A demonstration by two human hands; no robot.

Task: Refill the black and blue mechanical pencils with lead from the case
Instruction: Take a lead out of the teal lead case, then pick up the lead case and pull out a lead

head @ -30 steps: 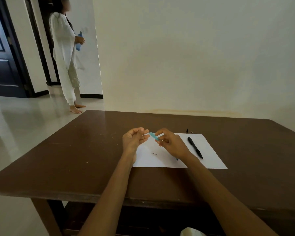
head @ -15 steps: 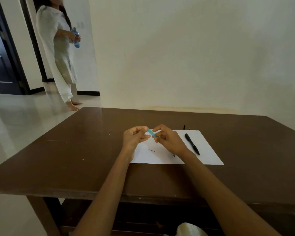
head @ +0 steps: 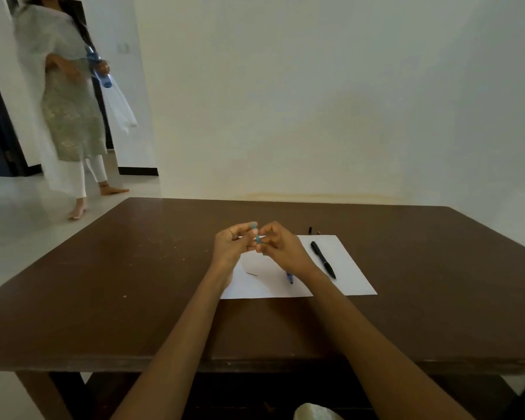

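Note:
My left hand [head: 232, 245] and my right hand [head: 282, 248] meet above the white paper [head: 350, 268], fingertips pinching a small teal lead case [head: 258, 239] that stands nearly upright between them. The black mechanical pencil [head: 323, 259] lies slanted on the paper, just right of my right hand. Of the blue mechanical pencil [head: 290, 278] only the tip end shows, on the paper beneath my right wrist. A short dark piece of lead [head: 251, 274] lies loose on the paper below my left hand.
The paper rests on a brown wooden table [head: 119, 283]. Two small dark bits [head: 310, 230] lie on the table just beyond the paper's far edge. A person in pale clothes [head: 70, 116] with a blue bottle walks at the far left, off the table.
The teal case has turned from slanted to nearly upright between my fingertips. The person in the background has walked nearer and to the right.

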